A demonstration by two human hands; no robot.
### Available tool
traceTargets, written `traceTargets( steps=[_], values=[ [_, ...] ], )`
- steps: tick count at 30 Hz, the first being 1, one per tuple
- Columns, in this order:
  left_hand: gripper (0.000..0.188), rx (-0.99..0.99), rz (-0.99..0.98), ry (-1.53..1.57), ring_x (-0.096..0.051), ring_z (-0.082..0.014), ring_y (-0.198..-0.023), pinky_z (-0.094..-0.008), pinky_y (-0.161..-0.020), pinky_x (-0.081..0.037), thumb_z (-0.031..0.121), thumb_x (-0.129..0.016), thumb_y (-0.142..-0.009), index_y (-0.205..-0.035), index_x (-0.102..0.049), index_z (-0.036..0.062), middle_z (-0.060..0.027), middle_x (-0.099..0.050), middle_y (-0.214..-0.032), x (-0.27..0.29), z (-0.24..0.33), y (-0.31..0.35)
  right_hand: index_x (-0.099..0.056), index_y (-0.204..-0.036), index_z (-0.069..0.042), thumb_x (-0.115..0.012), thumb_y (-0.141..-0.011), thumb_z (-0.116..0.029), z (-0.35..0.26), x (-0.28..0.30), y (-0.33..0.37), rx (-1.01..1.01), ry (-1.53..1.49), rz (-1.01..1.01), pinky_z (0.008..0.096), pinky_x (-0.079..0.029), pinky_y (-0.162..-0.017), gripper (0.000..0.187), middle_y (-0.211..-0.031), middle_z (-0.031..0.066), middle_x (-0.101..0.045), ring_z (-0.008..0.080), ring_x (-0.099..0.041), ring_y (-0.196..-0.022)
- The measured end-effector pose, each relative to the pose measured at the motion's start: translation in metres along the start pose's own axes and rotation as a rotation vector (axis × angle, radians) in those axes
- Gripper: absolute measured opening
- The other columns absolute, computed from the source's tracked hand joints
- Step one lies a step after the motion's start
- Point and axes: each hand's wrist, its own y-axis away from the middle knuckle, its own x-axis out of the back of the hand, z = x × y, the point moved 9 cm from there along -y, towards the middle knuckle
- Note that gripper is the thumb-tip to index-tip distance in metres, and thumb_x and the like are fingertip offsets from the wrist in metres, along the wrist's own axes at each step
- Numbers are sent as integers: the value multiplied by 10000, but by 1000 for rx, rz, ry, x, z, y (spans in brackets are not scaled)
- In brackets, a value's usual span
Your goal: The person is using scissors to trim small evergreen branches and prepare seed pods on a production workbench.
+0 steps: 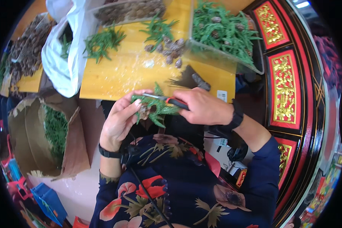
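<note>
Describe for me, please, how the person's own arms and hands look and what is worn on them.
The left hand and right hand are ungloved. A black left wristband and black right wristband are worn. The left sleeve and right sleeve are dark navy, stopping short of the wrists; the left one shows some print near its hem.

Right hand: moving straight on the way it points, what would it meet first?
Beyond the red-and-black-handled tool in its grip, the right hand would likely first meet the green sprig held by the left hand, though depth is hard to judge here.
</note>
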Motion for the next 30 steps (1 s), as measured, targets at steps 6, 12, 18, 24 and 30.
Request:
traceTargets(
  steps=[6,12,18,24,30],
  values=[
    [401,-71,31,45,-572,-153,-989,-242,-758,-499,142,-549,-932,-1286,-443,-12,-109,-561,-1148,3,2,2,-531,-887,15,-563,-749,-67,0,6,6,-114,-16,-63,451,-433,-634,163,-743,227,-567,427,-552,-737],
    [427,-122,69,-13,-556,-186,-1045,-262,-779,-499,187,-547,-936,-1301,-434,-4,-124,-536,-1193,5,12,2,-582,-992,5,-597,-807,-130,7,70,22,-102,-62,243,382,-430,-580,230,-643,99,-525,221,-568,-607],
    [449,-96,56,-141,-565,-185,-992,-255,-758,-480,251,-544,-940,-1294,-442,-5,-118,-553,-1159,11,6,-1,-562,-1140,-47,-610,-877,-235,93,181,34,-441,-288,702,230,-410,-554,326,-759,-29,-526,60,-488,-645],
    [414,-84,88,-151,-571,-163,-963,-245,-759,-461,233,-549,-937,-1268,-474,-4,-99,-580,-1103,10,2,-3,-556,-1128,-49,-622,-875,-240,129,200,70,-331,61,1156,206,-411,-597,324,-808,-22,-518,52,-487,-686],
    [302,-66,153,-144,-583,-124,-901,-225,-738,-461,160,-545,-937,-1203,-541,16,-70,-611,-1037,22,-3,-5,-568,-1104,-18,-648,-858,-252,87,117,117,-174,-213,1140,247,-453,-700,349,-870,3,-545,92,-518,-770]
  ],
)
